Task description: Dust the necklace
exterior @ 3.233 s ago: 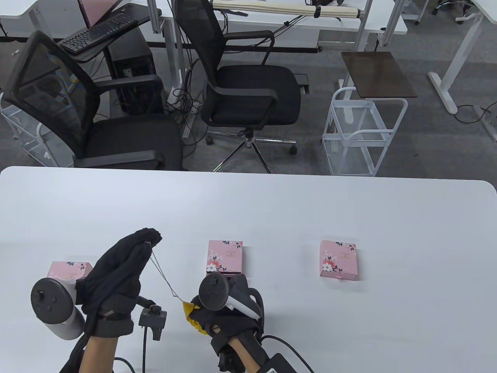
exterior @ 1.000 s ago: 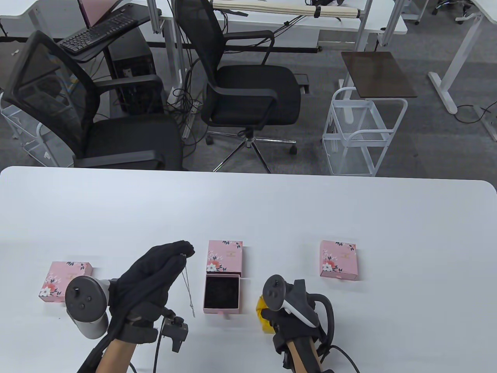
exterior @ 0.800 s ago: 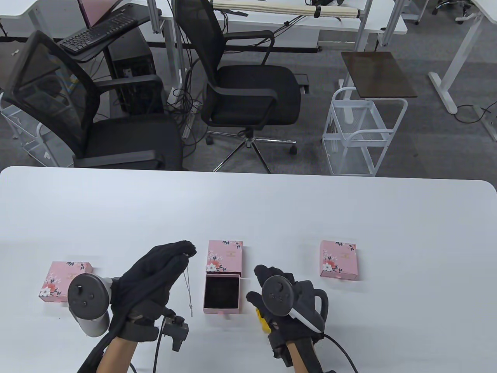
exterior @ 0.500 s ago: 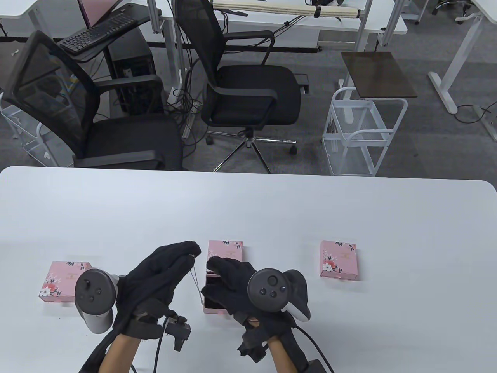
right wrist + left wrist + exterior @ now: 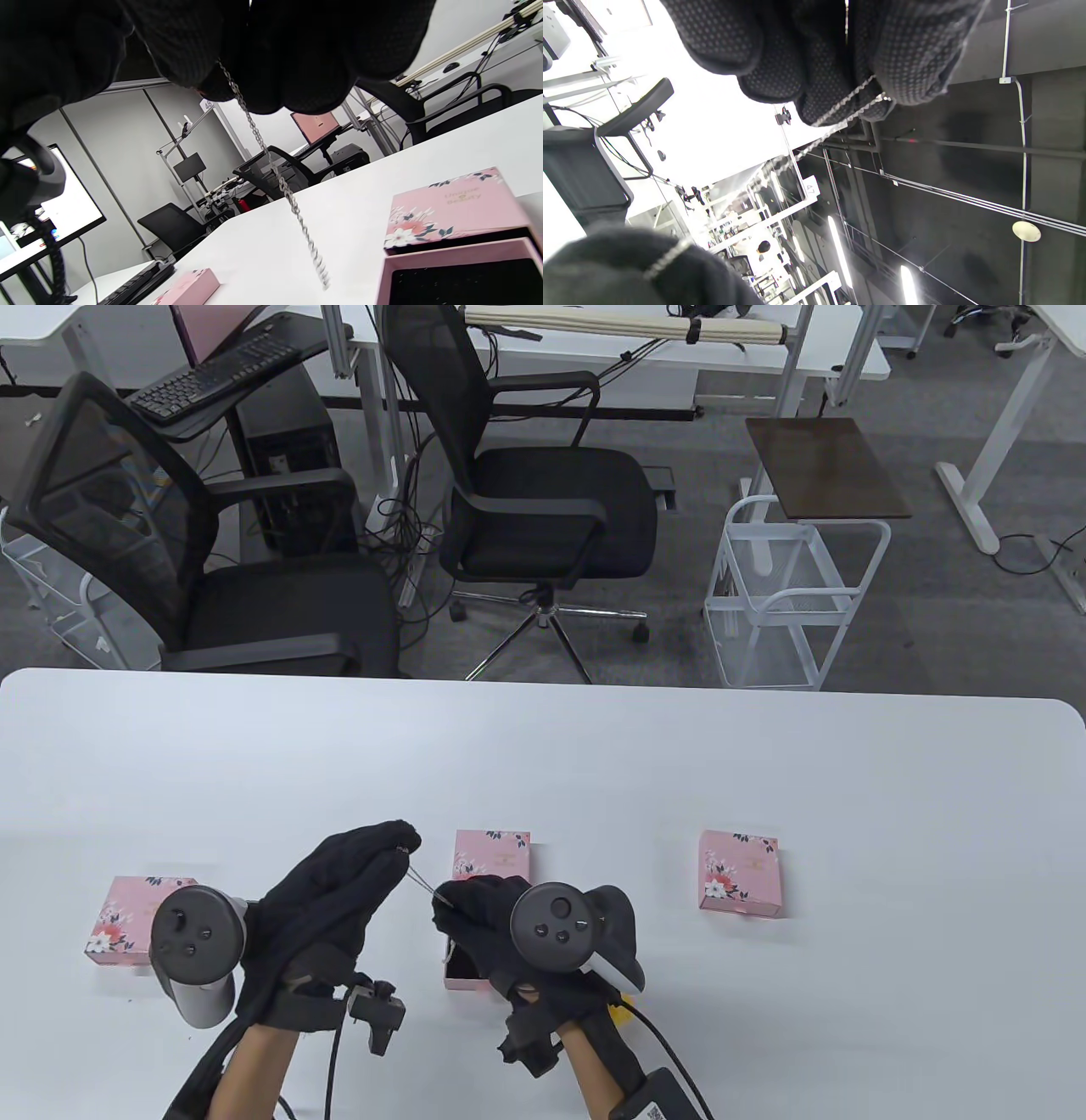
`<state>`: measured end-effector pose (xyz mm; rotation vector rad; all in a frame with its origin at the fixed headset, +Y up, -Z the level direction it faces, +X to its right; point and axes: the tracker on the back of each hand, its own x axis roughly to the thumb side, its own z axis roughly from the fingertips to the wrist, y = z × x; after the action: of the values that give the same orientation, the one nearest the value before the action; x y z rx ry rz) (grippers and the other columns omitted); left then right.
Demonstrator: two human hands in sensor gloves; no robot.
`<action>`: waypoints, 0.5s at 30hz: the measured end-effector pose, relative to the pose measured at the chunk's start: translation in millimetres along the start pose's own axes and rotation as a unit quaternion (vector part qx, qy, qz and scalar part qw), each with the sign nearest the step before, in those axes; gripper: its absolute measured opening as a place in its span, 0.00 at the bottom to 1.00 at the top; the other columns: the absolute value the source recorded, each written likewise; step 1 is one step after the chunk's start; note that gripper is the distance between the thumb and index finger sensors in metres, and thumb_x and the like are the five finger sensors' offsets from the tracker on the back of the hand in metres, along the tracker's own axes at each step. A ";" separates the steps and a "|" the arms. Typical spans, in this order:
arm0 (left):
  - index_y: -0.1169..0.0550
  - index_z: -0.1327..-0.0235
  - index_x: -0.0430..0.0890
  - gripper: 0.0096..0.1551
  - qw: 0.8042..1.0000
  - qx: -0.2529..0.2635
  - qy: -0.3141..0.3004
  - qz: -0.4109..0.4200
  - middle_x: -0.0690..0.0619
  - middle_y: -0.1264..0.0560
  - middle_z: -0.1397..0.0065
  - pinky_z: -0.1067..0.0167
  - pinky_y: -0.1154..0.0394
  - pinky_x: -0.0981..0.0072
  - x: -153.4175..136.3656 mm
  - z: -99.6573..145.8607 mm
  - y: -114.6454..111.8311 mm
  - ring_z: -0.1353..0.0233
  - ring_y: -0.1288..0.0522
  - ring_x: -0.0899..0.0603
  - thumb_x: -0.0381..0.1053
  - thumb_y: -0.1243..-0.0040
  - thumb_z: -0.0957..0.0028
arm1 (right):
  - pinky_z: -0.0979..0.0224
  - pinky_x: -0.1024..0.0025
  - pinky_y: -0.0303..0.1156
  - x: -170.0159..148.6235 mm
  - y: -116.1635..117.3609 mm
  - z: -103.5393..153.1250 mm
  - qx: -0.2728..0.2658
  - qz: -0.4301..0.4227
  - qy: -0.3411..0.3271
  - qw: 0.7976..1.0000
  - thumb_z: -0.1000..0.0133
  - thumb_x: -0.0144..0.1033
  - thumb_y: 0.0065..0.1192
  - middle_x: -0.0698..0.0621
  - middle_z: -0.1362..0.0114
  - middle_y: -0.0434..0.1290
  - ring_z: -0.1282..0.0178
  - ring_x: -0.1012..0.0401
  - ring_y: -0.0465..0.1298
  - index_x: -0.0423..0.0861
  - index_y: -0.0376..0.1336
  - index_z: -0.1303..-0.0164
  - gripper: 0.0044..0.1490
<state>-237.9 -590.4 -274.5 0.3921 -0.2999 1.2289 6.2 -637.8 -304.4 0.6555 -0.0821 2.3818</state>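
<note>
A thin silver necklace [image 5: 422, 879] is stretched between my two hands above the table. My left hand [image 5: 405, 841] pinches its upper end at the fingertips; the chain [image 5: 848, 97] runs out from under those fingers in the left wrist view. My right hand [image 5: 443, 897] pinches the lower part; in the right wrist view the chain [image 5: 271, 169] hangs down from those fingers. My right hand is over the open pink jewelry box [image 5: 462, 977], whose black-lined drawer [image 5: 466, 275] is pulled out. A yellow cloth [image 5: 625, 1008] lies on the table behind my right wrist.
A closed pink box [image 5: 136, 920] lies at the left and another [image 5: 736, 871] at the right of the white table [image 5: 594, 763]. Black office chairs [image 5: 543, 500] and a white wire cart [image 5: 789, 594] stand beyond the far edge.
My right hand let go of the yellow cloth, moved left over the open box and took hold of the hanging chain's lower part. My left hand kept pinching the top.
</note>
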 end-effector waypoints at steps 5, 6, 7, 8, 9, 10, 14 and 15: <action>0.14 0.42 0.57 0.19 0.999 0.026 0.019 -0.014 0.53 0.15 0.34 0.40 0.22 0.53 -9.6 -3.6 15.1 0.34 0.22 0.43 0.60 0.29 0.43 | 0.35 0.49 0.73 -9.1 -8.5 1.7 -0.047 0.033 0.012 0.998 0.33 0.39 0.64 0.41 0.34 0.76 0.41 0.44 0.77 0.46 0.69 0.32 0.21; 0.14 0.42 0.57 0.19 0.999 0.028 0.024 -0.016 0.53 0.15 0.35 0.40 0.22 0.53 -12.0 -4.3 16.7 0.34 0.22 0.43 0.60 0.28 0.44 | 0.35 0.50 0.73 -10.8 -9.5 2.0 -0.057 0.038 0.013 0.998 0.34 0.39 0.64 0.41 0.34 0.77 0.42 0.45 0.77 0.46 0.69 0.32 0.21; 0.14 0.43 0.57 0.19 0.999 0.030 0.031 -0.020 0.53 0.15 0.35 0.40 0.22 0.53 -16.0 -5.5 18.8 0.35 0.22 0.43 0.60 0.28 0.45 | 0.36 0.50 0.73 -13.9 -11.3 2.5 -0.069 0.049 0.019 0.996 0.34 0.39 0.64 0.41 0.35 0.77 0.43 0.45 0.78 0.46 0.69 0.32 0.21; 0.14 0.43 0.57 0.19 0.999 0.031 0.034 -0.025 0.53 0.15 0.35 0.40 0.22 0.53 -18.1 -6.2 19.7 0.35 0.22 0.43 0.60 0.27 0.45 | 0.36 0.50 0.73 -15.0 -12.0 2.9 -0.072 0.052 0.021 0.996 0.34 0.39 0.64 0.41 0.35 0.77 0.43 0.45 0.78 0.46 0.69 0.33 0.21; 0.13 0.44 0.57 0.19 0.998 0.031 0.040 -0.036 0.53 0.15 0.35 0.40 0.22 0.53 -21.5 -7.3 20.8 0.35 0.22 0.43 0.60 0.27 0.46 | 0.36 0.50 0.74 -17.1 -13.3 3.4 -0.077 0.058 0.023 0.995 0.34 0.39 0.64 0.41 0.35 0.77 0.43 0.45 0.78 0.46 0.69 0.33 0.21; 0.13 0.44 0.57 0.19 0.997 0.029 0.044 -0.049 0.53 0.15 0.35 0.40 0.22 0.53 -24.2 -8.5 21.2 0.35 0.22 0.43 0.60 0.26 0.46 | 0.37 0.50 0.74 -19.0 -14.5 3.9 -0.084 0.060 0.027 0.994 0.34 0.39 0.64 0.41 0.36 0.77 0.43 0.45 0.78 0.46 0.70 0.33 0.21; 0.13 0.45 0.58 0.19 0.993 -0.001 0.057 -0.099 0.53 0.14 0.36 0.40 0.22 0.53 -32.4 -12.8 17.3 0.35 0.21 0.43 0.59 0.24 0.48 | 0.38 0.51 0.74 -24.5 -18.4 5.9 -0.119 0.066 0.042 0.990 0.34 0.39 0.65 0.41 0.37 0.78 0.45 0.46 0.79 0.45 0.70 0.33 0.21; 0.12 0.46 0.57 0.19 0.991 -0.013 0.061 -0.115 0.53 0.14 0.36 0.40 0.22 0.53 -34.8 -14.0 14.4 0.35 0.21 0.44 0.59 0.24 0.48 | 0.38 0.51 0.74 -25.6 -18.9 6.1 -0.126 0.066 0.045 0.989 0.34 0.39 0.65 0.41 0.37 0.78 0.45 0.46 0.79 0.45 0.70 0.33 0.21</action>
<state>-262.2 -609.6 -300.0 0.3177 -0.1611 1.0175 37.3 -639.3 -313.3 0.4334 -0.3910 2.4690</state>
